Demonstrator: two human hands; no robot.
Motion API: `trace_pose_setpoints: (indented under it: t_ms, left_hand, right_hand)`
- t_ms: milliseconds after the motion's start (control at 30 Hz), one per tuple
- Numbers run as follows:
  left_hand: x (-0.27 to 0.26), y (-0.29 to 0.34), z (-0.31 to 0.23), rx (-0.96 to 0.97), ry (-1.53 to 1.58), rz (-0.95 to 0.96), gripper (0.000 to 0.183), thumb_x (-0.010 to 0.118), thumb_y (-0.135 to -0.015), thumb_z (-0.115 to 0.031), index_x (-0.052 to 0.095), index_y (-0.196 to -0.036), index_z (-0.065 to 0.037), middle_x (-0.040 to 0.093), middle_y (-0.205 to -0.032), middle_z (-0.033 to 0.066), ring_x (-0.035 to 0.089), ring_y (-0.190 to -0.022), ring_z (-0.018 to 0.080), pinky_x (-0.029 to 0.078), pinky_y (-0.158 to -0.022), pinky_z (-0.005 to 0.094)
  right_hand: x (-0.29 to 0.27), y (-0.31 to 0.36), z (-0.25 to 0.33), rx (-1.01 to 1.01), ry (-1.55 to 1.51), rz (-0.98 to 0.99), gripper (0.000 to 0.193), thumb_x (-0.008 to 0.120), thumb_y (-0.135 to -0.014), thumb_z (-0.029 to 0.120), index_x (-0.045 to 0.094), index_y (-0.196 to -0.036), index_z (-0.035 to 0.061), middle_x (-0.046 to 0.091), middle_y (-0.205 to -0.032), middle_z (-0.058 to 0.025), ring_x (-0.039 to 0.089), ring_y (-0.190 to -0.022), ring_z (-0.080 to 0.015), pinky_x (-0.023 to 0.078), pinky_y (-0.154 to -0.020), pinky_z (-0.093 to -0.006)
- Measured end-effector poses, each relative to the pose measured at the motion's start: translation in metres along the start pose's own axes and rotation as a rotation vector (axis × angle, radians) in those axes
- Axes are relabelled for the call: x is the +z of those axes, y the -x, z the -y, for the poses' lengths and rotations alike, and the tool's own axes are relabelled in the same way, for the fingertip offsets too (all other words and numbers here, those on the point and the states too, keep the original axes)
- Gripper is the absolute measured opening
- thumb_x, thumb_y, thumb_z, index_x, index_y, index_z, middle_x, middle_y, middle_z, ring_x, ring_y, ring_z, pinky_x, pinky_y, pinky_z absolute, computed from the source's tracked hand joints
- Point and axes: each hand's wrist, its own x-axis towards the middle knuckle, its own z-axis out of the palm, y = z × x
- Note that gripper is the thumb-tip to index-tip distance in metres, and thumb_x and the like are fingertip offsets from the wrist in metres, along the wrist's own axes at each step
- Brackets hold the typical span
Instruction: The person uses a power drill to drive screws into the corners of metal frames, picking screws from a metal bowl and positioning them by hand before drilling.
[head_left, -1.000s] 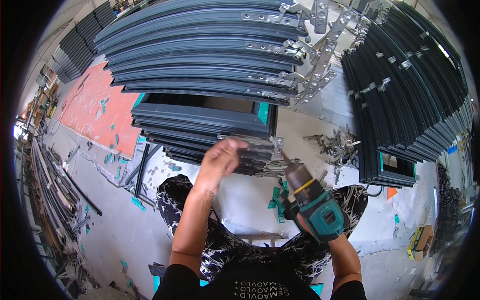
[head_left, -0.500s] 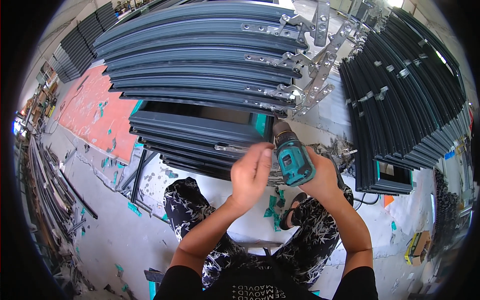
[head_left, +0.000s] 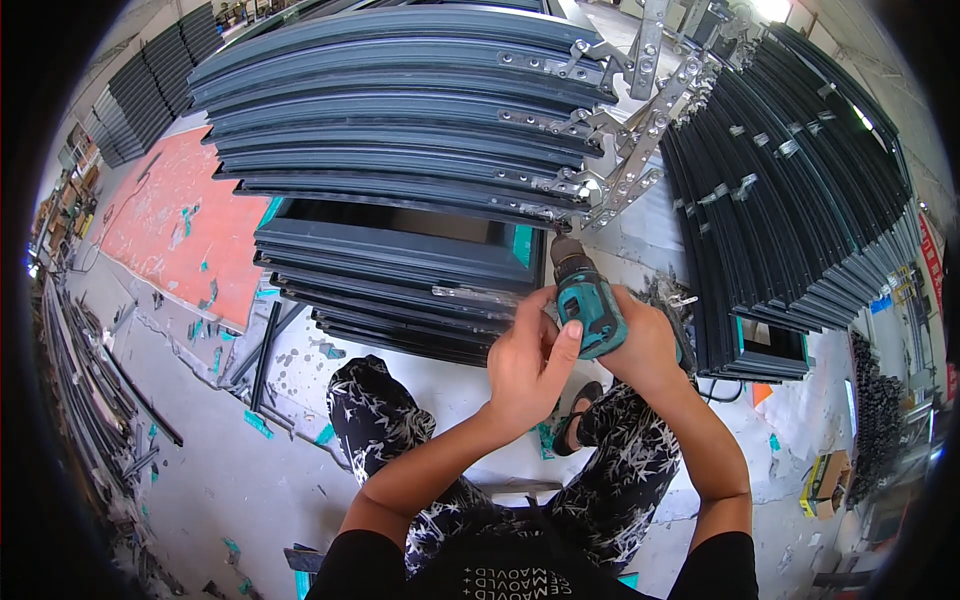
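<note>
A teal and black cordless drill is in the middle, in front of the right end of the big stack. The right hand is wrapped around its grip. The drill's nose points up and away, at the lowest metal hinge on the stack. I can't tell if its tip touches the hinge.

The left hand is just to the left of the drill. Its thumb sticks up and its fingers are bent, partly hidden. I can't tell if it has hold of something or if it touches the drill.

By the left hand, a thin shiny metal strip lies on the lower dark frames. The top one of these has green tape at its right corner. Above them is the big stack of dark gray bars, with more metal arms poking out at its right end.

Farther right, another tall stack of black frames leans over. To the left, a pink-orange board is on the gray floor, with bits of green tape around. A yellow and brown box sits at the lower right.
</note>
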Motion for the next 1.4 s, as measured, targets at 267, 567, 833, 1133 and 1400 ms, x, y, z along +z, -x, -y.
trace_pose_setpoints:
  t_ms: [267,567,833,1133,1400]
  left_hand:
    - [0.001,0.012,0.014,-0.026,0.137,-0.115,0.05,0.053,-0.096,-0.032,0.045,-0.127,0.006,0.054,-0.065,0.0039,0.052,-0.057,0.0107,0.044,-0.053,0.0262]
    - [0.008,0.008,0.051,-0.237,0.11,-0.143,0.031,0.046,-0.096,-0.018,0.056,-0.12,-0.001,0.062,-0.076,0.0166,0.06,-0.063,0.0222,0.047,-0.06,0.0342]
    - [0.059,0.026,0.061,0.046,-0.36,-0.057,0.016,0.054,-0.085,-0.009,0.061,-0.099,-0.003,0.06,-0.065,0.016,0.061,-0.059,0.0332,0.048,-0.052,0.0412]
    - [0.091,0.051,0.092,0.043,-0.557,0.274,0.004,0.059,-0.075,-0.008,0.062,-0.076,-0.006,0.061,-0.065,0.0114,0.062,-0.06,0.0291,0.048,-0.052,0.0401]
    - [0.013,0.013,0.031,-0.254,0.567,-0.542,0.025,0.036,-0.099,-0.015,0.055,-0.094,0.0,0.046,-0.072,-0.0013,0.038,-0.063,0.0049,0.031,-0.057,0.0208]
  right_hand:
    - [-0.012,-0.009,0.028,0.033,0.223,0.126,0.033,0.07,-0.069,0.019,0.056,-0.095,0.0054,0.064,-0.068,-0.0178,0.064,-0.067,-0.0373,0.051,-0.061,-0.0455]
    - [-0.025,-0.025,0.03,0.076,0.234,0.172,0.04,0.07,-0.067,0.018,0.059,-0.103,0.0062,0.064,-0.073,-0.0228,0.062,-0.073,-0.0425,0.05,-0.067,-0.0484]
    - [-0.037,-0.039,0.042,0.135,0.264,0.272,0.043,0.072,-0.062,0.017,0.059,-0.102,0.0057,0.064,-0.074,-0.0226,0.062,-0.076,-0.0432,0.051,-0.07,-0.0476]
    - [-0.011,-0.02,0.035,0.086,0.242,0.24,0.04,0.072,-0.067,0.023,0.053,-0.097,0.0055,0.064,-0.075,-0.0215,0.061,-0.073,-0.0432,0.05,-0.066,-0.0476]
    - [0.026,-0.004,0.022,-0.069,0.386,0.05,0.037,0.072,-0.065,0.02,0.047,-0.087,0.0032,0.059,-0.061,-0.0131,0.062,-0.057,-0.0318,0.049,-0.051,-0.0401]
